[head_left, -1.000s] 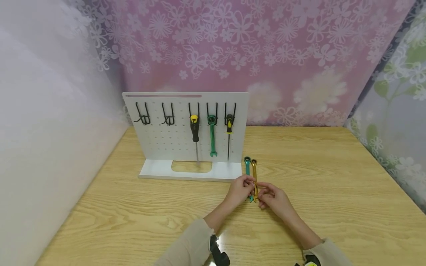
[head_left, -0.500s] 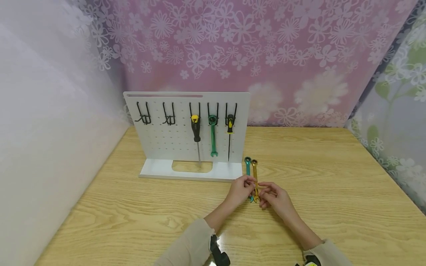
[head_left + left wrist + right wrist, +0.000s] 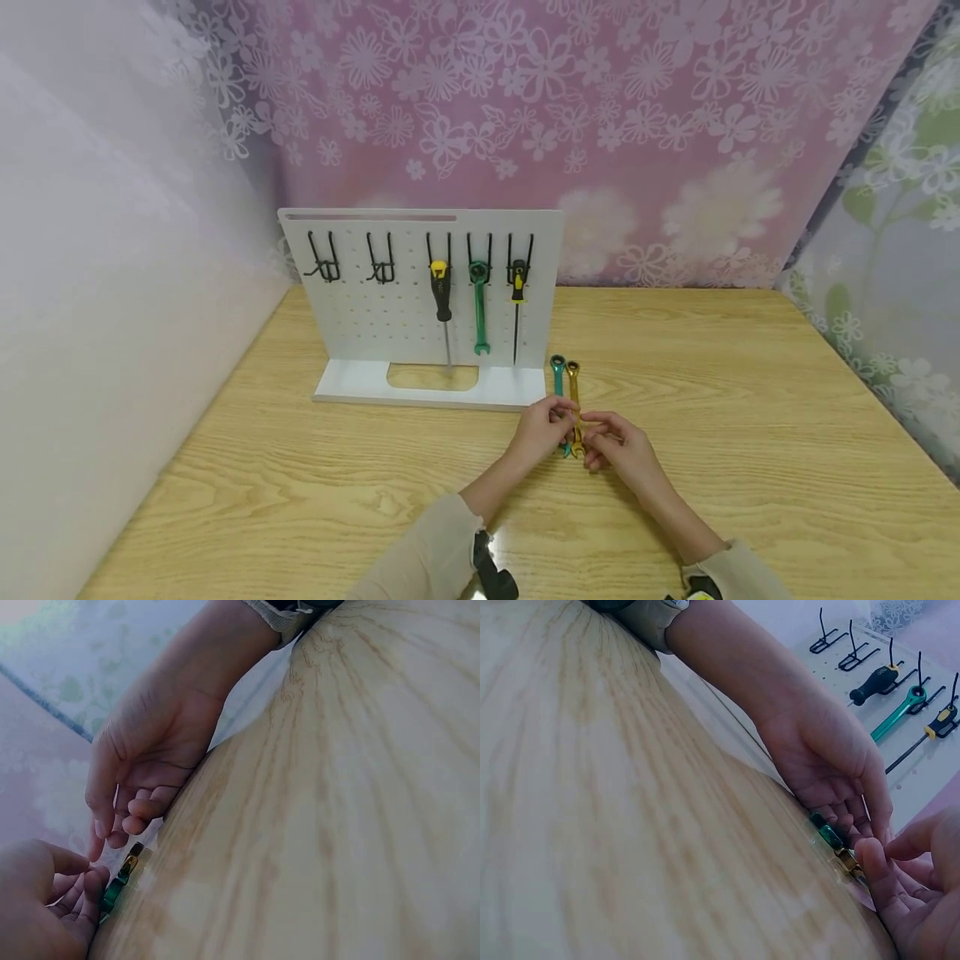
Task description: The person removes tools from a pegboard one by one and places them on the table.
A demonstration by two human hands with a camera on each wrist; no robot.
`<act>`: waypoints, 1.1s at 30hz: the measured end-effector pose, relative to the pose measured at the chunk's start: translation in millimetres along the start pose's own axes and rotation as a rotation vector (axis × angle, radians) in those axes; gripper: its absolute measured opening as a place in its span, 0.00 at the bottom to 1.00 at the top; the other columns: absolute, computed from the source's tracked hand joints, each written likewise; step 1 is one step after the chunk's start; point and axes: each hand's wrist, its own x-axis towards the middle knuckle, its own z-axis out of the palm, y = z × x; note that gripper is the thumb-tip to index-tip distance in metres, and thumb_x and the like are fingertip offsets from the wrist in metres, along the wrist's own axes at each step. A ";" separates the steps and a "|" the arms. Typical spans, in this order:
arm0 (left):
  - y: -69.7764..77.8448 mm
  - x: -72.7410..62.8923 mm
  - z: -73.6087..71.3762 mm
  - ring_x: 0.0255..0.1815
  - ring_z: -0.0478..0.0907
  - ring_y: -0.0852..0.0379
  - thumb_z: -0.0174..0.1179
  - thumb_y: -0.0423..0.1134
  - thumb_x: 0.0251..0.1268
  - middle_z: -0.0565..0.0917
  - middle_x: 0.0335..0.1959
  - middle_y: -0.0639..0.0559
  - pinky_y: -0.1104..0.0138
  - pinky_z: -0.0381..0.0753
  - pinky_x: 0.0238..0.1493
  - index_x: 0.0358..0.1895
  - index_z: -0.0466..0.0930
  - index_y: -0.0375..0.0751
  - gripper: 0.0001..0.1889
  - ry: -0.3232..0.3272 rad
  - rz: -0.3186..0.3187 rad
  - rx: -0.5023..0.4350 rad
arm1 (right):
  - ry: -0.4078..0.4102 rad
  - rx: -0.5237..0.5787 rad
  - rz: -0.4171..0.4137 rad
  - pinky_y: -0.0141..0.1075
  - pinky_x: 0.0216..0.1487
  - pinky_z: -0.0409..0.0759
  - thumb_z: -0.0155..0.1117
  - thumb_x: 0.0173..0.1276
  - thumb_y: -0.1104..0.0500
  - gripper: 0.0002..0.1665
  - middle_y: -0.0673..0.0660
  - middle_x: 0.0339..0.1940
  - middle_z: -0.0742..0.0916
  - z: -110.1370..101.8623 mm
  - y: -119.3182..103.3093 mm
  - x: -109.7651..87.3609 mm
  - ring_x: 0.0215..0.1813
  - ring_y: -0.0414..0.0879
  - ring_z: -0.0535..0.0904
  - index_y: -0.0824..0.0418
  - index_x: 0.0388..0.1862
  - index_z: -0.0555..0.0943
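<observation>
Side by side on the wooden table lie a teal ratcheting combination wrench (image 3: 558, 375) and a gold one (image 3: 573, 382), ring ends pointing away. My left hand (image 3: 542, 432) lies over their middles with bent fingers, hiding most of the teal shaft. I cannot tell whether its thumb and forefinger pinch anything. To the right of the gold wrench, my right hand (image 3: 621, 450) has its forefinger stretched to the shaft and its thumb apart below. In the left wrist view, the forefingers of my right hand (image 3: 161, 742) and left hand (image 3: 37, 900) come close together above the wrenches.
Behind and to the left stands a white pegboard (image 3: 375, 325) with black hooks. Two hooks (image 3: 322, 258) at its left are bare. On the others hang a thick black-and-yellow screwdriver (image 3: 441, 292), a green wrench (image 3: 481, 312) and a slim screwdriver (image 3: 517, 287).
</observation>
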 end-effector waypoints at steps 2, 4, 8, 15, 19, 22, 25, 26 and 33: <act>0.9 0.1 0.0 0.18 0.73 0.63 0.57 0.28 0.61 0.77 0.23 0.54 0.74 0.74 0.20 0.39 0.79 0.35 0.05 0.002 -0.012 -0.008 | 0.004 -0.004 0.011 0.36 0.26 0.81 0.53 0.66 0.70 0.18 0.65 0.34 0.79 0.3 -0.5 0.0 0.25 0.47 0.79 0.74 0.55 0.70; 2.3 -0.6 -0.3 0.19 0.73 0.62 0.57 0.28 0.61 0.77 0.24 0.55 0.74 0.75 0.20 0.39 0.79 0.35 0.05 -0.002 -0.020 -0.016 | 0.003 -0.007 0.024 0.37 0.27 0.81 0.53 0.67 0.70 0.18 0.65 0.35 0.79 0.3 -0.9 -0.5 0.26 0.47 0.79 0.74 0.55 0.70; 5.0 -1.7 -0.5 0.21 0.75 0.60 0.57 0.30 0.61 0.77 0.27 0.55 0.72 0.76 0.23 0.40 0.80 0.35 0.06 -0.013 -0.034 -0.046 | 0.010 -0.002 0.032 0.37 0.28 0.81 0.53 0.67 0.69 0.18 0.66 0.36 0.78 0.2 -4.8 -2.7 0.27 0.49 0.80 0.73 0.55 0.70; 12.7 -0.2 -4.5 0.23 0.79 0.51 0.57 0.30 0.62 0.76 0.28 0.54 0.69 0.79 0.24 0.40 0.80 0.34 0.06 -0.024 -0.007 -0.068 | -0.013 -0.002 -0.062 0.38 0.30 0.81 0.51 0.68 0.69 0.17 0.67 0.35 0.78 -3.0 -21.7 -5.9 0.29 0.49 0.80 0.74 0.55 0.70; 21.2 0.2 -9.5 0.24 0.79 0.49 0.57 0.31 0.62 0.76 0.29 0.55 0.67 0.80 0.24 0.41 0.80 0.35 0.07 -0.025 -0.007 -0.056 | -0.051 -0.021 -0.123 0.41 0.32 0.81 0.52 0.69 0.67 0.18 0.67 0.36 0.77 -4.5 -32.9 -5.7 0.30 0.49 0.79 0.75 0.55 0.69; 27.0 1.4 -15.1 0.25 0.79 0.49 0.56 0.31 0.62 0.77 0.30 0.54 0.64 0.81 0.25 0.42 0.80 0.35 0.07 -0.025 0.013 -0.052 | -0.068 -0.033 -0.144 0.42 0.34 0.81 0.51 0.70 0.66 0.18 0.67 0.37 0.77 -5.0 -41.2 -3.0 0.31 0.49 0.79 0.75 0.55 0.69; 32.9 2.3 -23.1 0.28 0.80 0.48 0.56 0.31 0.62 0.78 0.31 0.53 0.60 0.81 0.28 0.44 0.79 0.33 0.09 -0.012 0.040 -0.055 | -0.075 -0.049 -0.155 0.41 0.34 0.81 0.52 0.70 0.64 0.19 0.69 0.37 0.76 -6.0 -49.2 2.0 0.32 0.49 0.79 0.75 0.55 0.69; 34.8 2.5 -26.3 0.28 0.80 0.47 0.55 0.31 0.63 0.78 0.31 0.53 0.59 0.81 0.29 0.44 0.79 0.32 0.09 -0.009 0.046 -0.056 | -0.079 -0.058 -0.160 0.41 0.35 0.81 0.52 0.70 0.64 0.19 0.69 0.38 0.76 -6.4 -51.9 3.9 0.32 0.49 0.79 0.75 0.55 0.69; 52.4 5.2 -58.0 0.31 0.79 0.47 0.56 0.32 0.64 0.79 0.32 0.49 0.61 0.81 0.31 0.45 0.79 0.33 0.10 0.074 0.065 -0.058 | -0.096 -0.072 -0.181 0.40 0.36 0.81 0.54 0.70 0.61 0.19 0.66 0.39 0.77 -2.1 -74.4 20.1 0.32 0.47 0.79 0.72 0.55 0.71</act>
